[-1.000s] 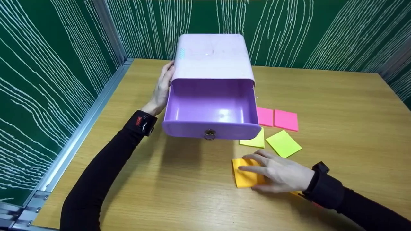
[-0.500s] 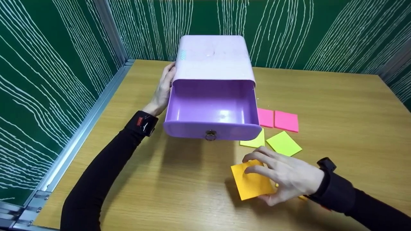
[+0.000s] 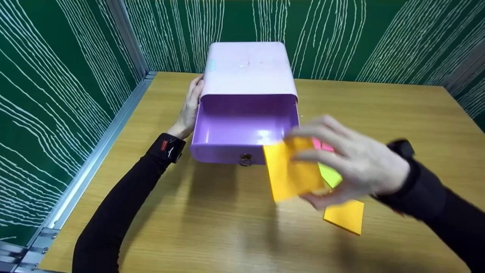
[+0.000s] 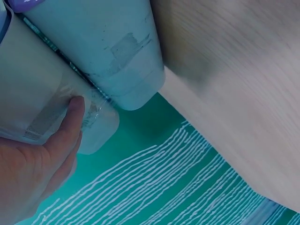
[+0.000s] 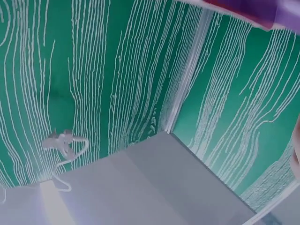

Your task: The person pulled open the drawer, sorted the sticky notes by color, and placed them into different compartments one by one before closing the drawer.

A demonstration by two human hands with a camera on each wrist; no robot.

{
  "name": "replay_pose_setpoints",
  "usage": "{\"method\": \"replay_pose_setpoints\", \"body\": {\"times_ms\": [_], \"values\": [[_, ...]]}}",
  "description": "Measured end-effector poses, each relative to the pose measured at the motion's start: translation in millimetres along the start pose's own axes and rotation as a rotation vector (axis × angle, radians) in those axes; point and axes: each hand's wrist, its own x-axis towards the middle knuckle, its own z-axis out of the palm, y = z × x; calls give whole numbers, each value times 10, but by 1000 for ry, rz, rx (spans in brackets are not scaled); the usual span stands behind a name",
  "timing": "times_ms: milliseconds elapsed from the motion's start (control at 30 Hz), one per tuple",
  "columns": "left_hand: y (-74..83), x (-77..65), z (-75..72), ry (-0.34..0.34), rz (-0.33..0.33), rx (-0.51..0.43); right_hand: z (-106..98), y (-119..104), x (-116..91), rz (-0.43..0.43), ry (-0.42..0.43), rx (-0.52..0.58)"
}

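Note:
In the head view a light lilac box stands with its purple drawer pulled out, a small ring handle on the front. My left hand rests against the box's left side; the left wrist view shows its fingers lying fairly straight on that wall. Between thumb and fingers my right hand, slightly blurred, pinches an orange sticky note pad, tilted just in front of the drawer's right front corner. The drawer's visible inside holds nothing.
Another orange pad lies on the wooden table below my right hand. Behind that hand, a yellow-green pad and a pink pad are partly hidden. Green white-striped walls and a metal rail bound the table.
My right hand has lifted the orange pad off the table and carried it up and forward toward the drawer, uncovering the other orange pad. The left hand stays on the box.

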Motion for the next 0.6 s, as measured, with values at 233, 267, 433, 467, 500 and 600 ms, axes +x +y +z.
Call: {"method": "replay_pose_setpoints", "body": {"times_ms": [233, 267, 433, 467, 500, 600], "values": [[-5, -4, -7, 5, -9, 0, 45, 388, 354, 135, -75, 80], [-4, -3, -6, 6, -7, 3, 68, 437, 399, 140, -69, 92], [-1, 9, 1, 10, 2, 8, 178, 632, 577, 202, -72, 121], [-6, 11, 0, 10, 3, 6, 202, 660, 603, 219, -79, 127], [-13, 15, -1, 8, 2, 0, 228, 688, 624, 233, -87, 130], [-35, 25, -8, 4, -7, -18, 312, 755, 667, 276, -116, 138]]}}
